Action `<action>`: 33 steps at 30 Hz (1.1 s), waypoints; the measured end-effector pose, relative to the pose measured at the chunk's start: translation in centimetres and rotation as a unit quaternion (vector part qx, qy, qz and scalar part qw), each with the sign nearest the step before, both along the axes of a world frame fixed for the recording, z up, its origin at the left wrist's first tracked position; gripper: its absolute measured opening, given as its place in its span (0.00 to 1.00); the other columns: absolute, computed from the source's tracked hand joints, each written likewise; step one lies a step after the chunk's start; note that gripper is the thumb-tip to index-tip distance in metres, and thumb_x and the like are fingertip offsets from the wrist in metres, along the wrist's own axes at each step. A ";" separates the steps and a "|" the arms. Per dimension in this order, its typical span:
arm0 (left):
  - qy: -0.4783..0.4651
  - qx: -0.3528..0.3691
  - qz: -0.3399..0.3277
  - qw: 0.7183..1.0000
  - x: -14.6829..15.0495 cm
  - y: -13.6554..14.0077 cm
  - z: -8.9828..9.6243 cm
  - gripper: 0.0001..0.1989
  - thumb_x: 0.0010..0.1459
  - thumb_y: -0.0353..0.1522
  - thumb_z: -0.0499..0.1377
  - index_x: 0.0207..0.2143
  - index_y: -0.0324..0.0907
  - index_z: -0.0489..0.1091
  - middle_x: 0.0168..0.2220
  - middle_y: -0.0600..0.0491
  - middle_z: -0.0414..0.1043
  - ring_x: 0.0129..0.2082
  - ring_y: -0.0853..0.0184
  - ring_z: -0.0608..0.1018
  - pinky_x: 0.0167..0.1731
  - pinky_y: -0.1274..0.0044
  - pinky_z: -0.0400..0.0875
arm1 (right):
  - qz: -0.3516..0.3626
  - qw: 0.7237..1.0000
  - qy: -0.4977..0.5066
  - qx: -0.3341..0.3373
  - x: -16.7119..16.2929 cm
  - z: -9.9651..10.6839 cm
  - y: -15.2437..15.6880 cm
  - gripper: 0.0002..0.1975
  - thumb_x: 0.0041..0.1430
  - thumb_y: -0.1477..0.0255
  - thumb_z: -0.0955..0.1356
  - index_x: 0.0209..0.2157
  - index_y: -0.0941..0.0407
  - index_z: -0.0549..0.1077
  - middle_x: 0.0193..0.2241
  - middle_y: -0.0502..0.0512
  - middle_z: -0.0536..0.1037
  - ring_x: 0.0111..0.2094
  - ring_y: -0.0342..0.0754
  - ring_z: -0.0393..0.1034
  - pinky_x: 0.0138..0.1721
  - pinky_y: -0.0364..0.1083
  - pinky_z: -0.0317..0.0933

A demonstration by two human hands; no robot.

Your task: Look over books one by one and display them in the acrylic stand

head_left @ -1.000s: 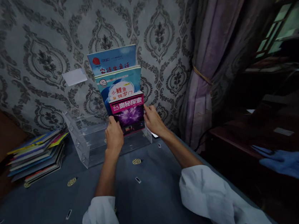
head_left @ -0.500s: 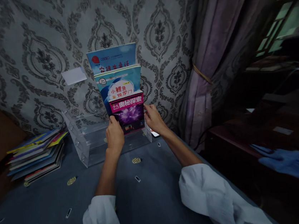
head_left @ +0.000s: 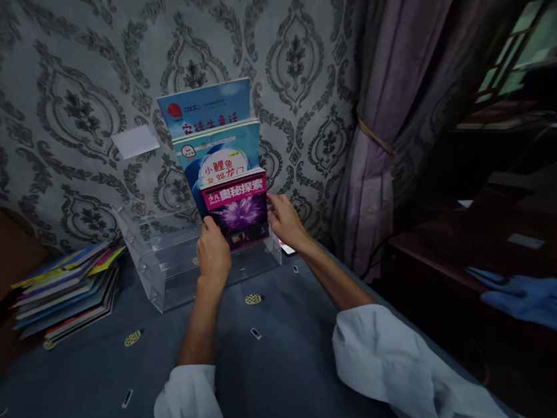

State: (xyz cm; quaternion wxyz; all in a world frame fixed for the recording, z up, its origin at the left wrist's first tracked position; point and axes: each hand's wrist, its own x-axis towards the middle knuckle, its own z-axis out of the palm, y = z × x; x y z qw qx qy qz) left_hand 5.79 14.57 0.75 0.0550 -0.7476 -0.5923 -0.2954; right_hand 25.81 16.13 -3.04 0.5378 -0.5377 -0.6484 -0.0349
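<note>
A small book with a pink and purple cover (head_left: pixel 239 211) stands upright in the lowest front tier of a clear acrylic rack (head_left: pixel 175 247). My left hand (head_left: pixel 213 251) grips its left edge, fingers curled behind. On the opposite edge my right hand (head_left: pixel 286 221) pinches the same book, with thumb and fingers partly hidden. Behind it rises a turquoise book (head_left: pixel 221 150) in a higher tier, and at the back a taller blue book (head_left: pixel 209 106). The left part of the rack shows no books.
A messy stack of thin books (head_left: pixel 69 286) lies left of the rack. Part of a phone-like object (head_left: pixel 288 248) shows behind my right wrist. A purple curtain (head_left: pixel 374 124) hangs at the right. Blue gloves (head_left: pixel 546 306) lie on a dark surface at the far right.
Both hands still hold the pink and purple book at its sides, and it has barely moved. The whole view has shifted very slightly.
</note>
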 end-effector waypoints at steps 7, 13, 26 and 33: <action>0.002 0.003 -0.005 1.000 -0.1 0.4 -0.2 0.11 0.66 0.21 0.46 0.48 0.36 0.63 0.44 0.39 0.76 0.42 0.56 0.82 0.38 0.71 0.73 | 0.010 1.000 0.010 0.003 0.5 -0.3 0.3 0.26 0.55 0.80 0.61 0.56 0.55 0.69 0.44 0.62 0.72 0.45 0.57 0.70 0.51 0.60 0.67; 0.004 0.003 -0.006 1.000 -0.1 0.3 -0.3 0.12 0.66 0.21 0.46 0.48 0.36 0.62 0.45 0.39 0.76 0.43 0.56 0.81 0.39 0.70 0.73 | 0.005 1.000 0.016 -0.003 0.4 -0.1 0.1 0.26 0.54 0.80 0.61 0.55 0.56 0.71 0.44 0.62 0.72 0.45 0.57 0.70 0.51 0.59 0.67; 0.002 -0.016 -0.024 1.000 -0.9 0.2 0.1 0.09 0.68 0.27 0.48 0.49 0.35 0.62 0.41 0.38 0.78 0.41 0.53 0.82 0.38 0.69 0.72 | -0.013 1.000 -0.001 0.008 0.5 0.1 0.1 0.24 0.57 0.79 0.61 0.53 0.55 0.73 0.40 0.61 0.75 0.45 0.57 0.69 0.50 0.58 0.66; -0.012 -0.033 -0.044 0.998 -1.3 -0.4 0.8 0.11 0.68 0.29 0.49 0.51 0.36 0.61 0.43 0.38 0.78 0.44 0.53 0.81 0.41 0.69 0.72 | -0.019 0.999 -0.001 -0.025 0.8 0.7 -0.3 0.22 0.57 0.78 0.60 0.49 0.57 0.76 0.39 0.61 0.76 0.44 0.58 0.69 0.49 0.57 0.65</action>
